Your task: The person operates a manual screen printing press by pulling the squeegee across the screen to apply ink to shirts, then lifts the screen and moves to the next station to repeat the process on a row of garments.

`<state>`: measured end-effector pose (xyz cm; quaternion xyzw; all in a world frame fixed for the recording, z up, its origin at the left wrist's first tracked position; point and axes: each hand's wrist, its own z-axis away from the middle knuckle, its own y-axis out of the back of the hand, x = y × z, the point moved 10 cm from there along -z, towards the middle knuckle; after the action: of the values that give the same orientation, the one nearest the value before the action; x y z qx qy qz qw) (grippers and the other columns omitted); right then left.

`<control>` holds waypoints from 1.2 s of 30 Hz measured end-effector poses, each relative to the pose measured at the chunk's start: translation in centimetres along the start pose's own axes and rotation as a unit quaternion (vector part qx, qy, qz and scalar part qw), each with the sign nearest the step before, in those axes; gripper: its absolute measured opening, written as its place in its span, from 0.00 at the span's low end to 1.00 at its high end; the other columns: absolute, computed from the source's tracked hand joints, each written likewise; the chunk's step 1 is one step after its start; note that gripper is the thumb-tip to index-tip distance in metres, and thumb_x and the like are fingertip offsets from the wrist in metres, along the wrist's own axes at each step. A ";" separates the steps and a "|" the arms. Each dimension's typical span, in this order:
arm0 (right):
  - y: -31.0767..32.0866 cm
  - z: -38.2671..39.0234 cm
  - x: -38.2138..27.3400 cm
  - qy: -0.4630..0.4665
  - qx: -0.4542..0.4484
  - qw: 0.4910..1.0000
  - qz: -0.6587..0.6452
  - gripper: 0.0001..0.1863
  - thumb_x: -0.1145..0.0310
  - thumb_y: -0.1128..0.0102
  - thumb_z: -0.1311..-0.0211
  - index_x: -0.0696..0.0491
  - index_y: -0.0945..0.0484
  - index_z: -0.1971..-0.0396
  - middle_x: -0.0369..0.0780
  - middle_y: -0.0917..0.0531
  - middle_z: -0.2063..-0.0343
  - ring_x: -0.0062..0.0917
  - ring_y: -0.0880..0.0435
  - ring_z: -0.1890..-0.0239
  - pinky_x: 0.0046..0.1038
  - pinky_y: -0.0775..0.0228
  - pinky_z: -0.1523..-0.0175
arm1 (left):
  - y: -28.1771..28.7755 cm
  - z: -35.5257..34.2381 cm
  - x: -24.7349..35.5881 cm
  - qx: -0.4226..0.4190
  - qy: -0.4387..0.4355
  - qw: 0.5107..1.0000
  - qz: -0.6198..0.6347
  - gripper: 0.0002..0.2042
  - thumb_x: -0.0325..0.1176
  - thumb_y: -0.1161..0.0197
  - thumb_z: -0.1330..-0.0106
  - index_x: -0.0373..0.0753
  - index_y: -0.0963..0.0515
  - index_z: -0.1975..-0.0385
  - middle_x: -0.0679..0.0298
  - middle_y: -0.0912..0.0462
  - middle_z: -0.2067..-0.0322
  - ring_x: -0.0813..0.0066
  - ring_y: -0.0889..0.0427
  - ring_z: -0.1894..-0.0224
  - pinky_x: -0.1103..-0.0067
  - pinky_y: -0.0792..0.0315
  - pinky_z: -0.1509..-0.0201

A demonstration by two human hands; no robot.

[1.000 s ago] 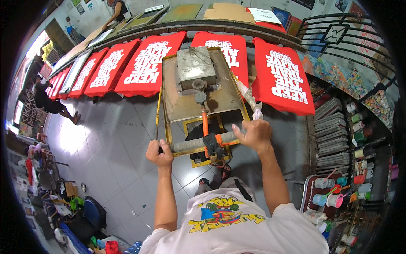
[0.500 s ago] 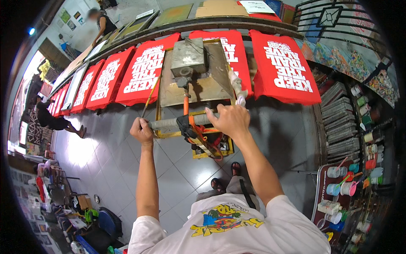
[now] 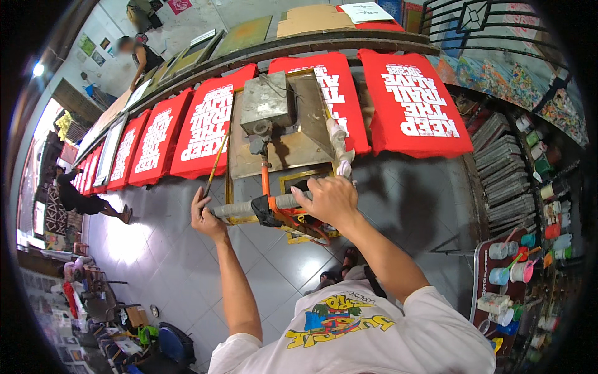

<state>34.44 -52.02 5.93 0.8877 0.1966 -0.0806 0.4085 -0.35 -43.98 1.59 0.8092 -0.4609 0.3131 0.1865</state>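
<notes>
Both hands grip the grey cylindrical handle (image 3: 261, 207) of the metal heater (image 3: 274, 121): left hand (image 3: 205, 215) closed on its left end, right hand (image 3: 333, 199) wrapped over its right end. Heater sits above red shirts (image 3: 411, 100) at table's (image 3: 349, 42) near edge. Tiled floor (image 3: 180, 262) open below.

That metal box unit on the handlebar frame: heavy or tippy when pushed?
Probably heavy: the metal box unit looks like solid steel, and both the left hand and right hand grip the handlebar. Likely stiff, not floppy. Tipping seems unlikely; the frame is wide.
</notes>
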 end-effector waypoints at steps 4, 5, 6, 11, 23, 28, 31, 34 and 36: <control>0.2 -0.1 -0.4 0.016 0.003 1.000 -0.010 0.24 0.50 0.33 0.37 0.51 0.24 0.86 0.40 0.20 0.87 0.34 0.19 0.82 0.35 0.29 0.71 | 0.3 0.5 -1.5 0.026 0.045 0.998 0.028 0.08 0.25 0.56 0.45 0.27 0.30 0.78 0.38 0.15 0.55 0.47 0.15 0.47 0.59 0.24 0.36; 0.2 0.0 -0.3 0.019 0.007 1.000 -0.013 0.24 0.50 0.33 0.37 0.50 0.25 0.86 0.39 0.20 0.86 0.33 0.19 0.82 0.35 0.29 0.71 | 0.3 0.7 -1.8 0.028 0.052 0.998 0.029 0.08 0.25 0.56 0.44 0.28 0.32 0.80 0.38 0.15 0.55 0.46 0.15 0.47 0.58 0.24 0.36; 0.2 0.0 -0.4 0.024 0.009 1.000 -0.006 0.24 0.51 0.32 0.38 0.50 0.26 0.86 0.38 0.21 0.86 0.31 0.20 0.81 0.33 0.30 0.71 | 0.4 0.8 -2.1 0.029 0.038 0.998 0.042 0.09 0.26 0.56 0.42 0.28 0.33 0.79 0.38 0.15 0.57 0.46 0.15 0.48 0.58 0.24 0.37; 0.1 0.2 -0.5 0.056 0.021 0.998 -0.016 0.23 0.52 0.31 0.39 0.49 0.27 0.86 0.36 0.24 0.86 0.29 0.22 0.80 0.32 0.33 0.71 | 0.7 1.0 -2.7 0.041 0.001 0.998 0.036 0.12 0.30 0.59 0.36 0.31 0.35 0.79 0.42 0.16 0.63 0.42 0.14 0.50 0.56 0.23 0.40; 0.7 0.8 -0.5 0.094 0.025 0.995 -0.033 0.22 0.53 0.30 0.40 0.47 0.30 0.85 0.34 0.28 0.84 0.27 0.26 0.79 0.30 0.36 0.71 | 0.9 1.2 -2.2 0.028 -0.017 0.999 -0.006 0.18 0.36 0.61 0.25 0.33 0.37 0.79 0.44 0.18 0.65 0.39 0.15 0.49 0.55 0.21 0.43; 0.8 0.9 -0.6 0.105 0.037 0.993 -0.035 0.21 0.54 0.31 0.40 0.47 0.30 0.85 0.34 0.29 0.84 0.26 0.26 0.79 0.30 0.37 0.71 | 1.1 1.4 -2.2 0.042 -0.012 0.999 -0.004 0.19 0.35 0.61 0.25 0.33 0.37 0.79 0.44 0.18 0.65 0.40 0.14 0.50 0.56 0.20 0.43; 0.9 0.8 -0.6 0.102 0.037 0.993 -0.036 0.21 0.55 0.30 0.40 0.47 0.29 0.84 0.34 0.29 0.84 0.26 0.26 0.79 0.30 0.37 0.70 | 1.1 1.2 -2.0 0.041 -0.013 0.999 -0.003 0.18 0.35 0.60 0.25 0.32 0.37 0.79 0.44 0.18 0.65 0.40 0.14 0.50 0.56 0.20 0.43; 0.9 0.8 -0.6 0.100 0.036 0.994 -0.040 0.21 0.55 0.30 0.40 0.47 0.29 0.84 0.34 0.29 0.84 0.26 0.26 0.78 0.30 0.37 0.70 | 1.0 1.0 -1.9 0.035 -0.020 0.999 -0.001 0.18 0.35 0.60 0.25 0.32 0.37 0.79 0.44 0.18 0.66 0.41 0.14 0.50 0.56 0.20 0.44; 0.9 0.9 -0.5 0.102 0.034 0.993 -0.042 0.21 0.55 0.30 0.40 0.47 0.29 0.84 0.35 0.29 0.84 0.26 0.26 0.78 0.30 0.37 0.70 | 0.9 1.1 -1.8 0.035 -0.021 0.999 -0.001 0.18 0.35 0.60 0.26 0.33 0.37 0.79 0.44 0.18 0.66 0.41 0.14 0.50 0.56 0.20 0.44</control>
<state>34.32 -53.38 6.11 0.8957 0.2717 -0.0139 0.3518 -1.45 -43.97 -0.47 0.8219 -0.4530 0.3116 0.1489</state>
